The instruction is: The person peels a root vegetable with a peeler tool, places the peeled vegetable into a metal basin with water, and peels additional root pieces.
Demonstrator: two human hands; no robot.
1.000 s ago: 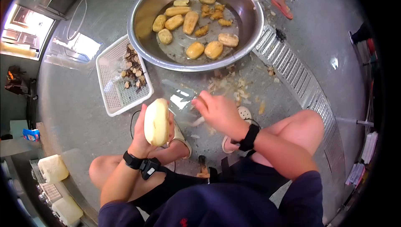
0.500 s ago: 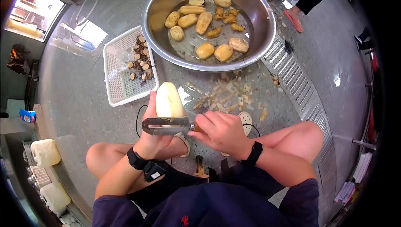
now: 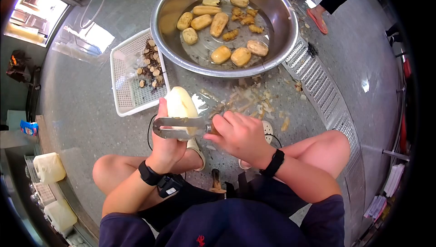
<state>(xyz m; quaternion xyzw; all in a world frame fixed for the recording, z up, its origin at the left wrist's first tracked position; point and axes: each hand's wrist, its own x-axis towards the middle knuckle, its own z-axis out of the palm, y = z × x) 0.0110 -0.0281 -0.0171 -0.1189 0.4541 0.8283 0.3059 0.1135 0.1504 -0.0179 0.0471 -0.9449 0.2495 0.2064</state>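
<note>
the left hand (image 3: 165,152) wraps a pale root (image 3: 182,102) in view beside the white basket's (image 3: 145,105) near right corner, the right hand (image 3: 240,134) closes round the peeler's (image 3: 190,122) handle, and light strokes clear of the left hand seem wisest.

Basin (image 3: 225,72): bare metal, smooth, glossy inner wall. Peeler (image 3: 193,122): metal blade (image 3: 172,122), dull sheen; handle (image 3: 215,131) wood-looking. Peeled root (image 3: 180,101): smooth, moist-looking, faint gloss. Basin roots (image 3: 219,24): rougher, mottled skin. Basket (image 3: 119,79): plastic, perforated, matt. Grate (image 3: 318,79): ribbed metal, shiny. Floor (image 3: 72,115): speckled, stone-like, glossy in patches. Jugs (image 3: 49,167): cloudy plastic. Shirt (image 3: 222,224): matt cloth. Packet (image 3: 29,128): glossy, plastic-looking. Clog (image 3: 267,131): matt, rubbery-looking.
</note>
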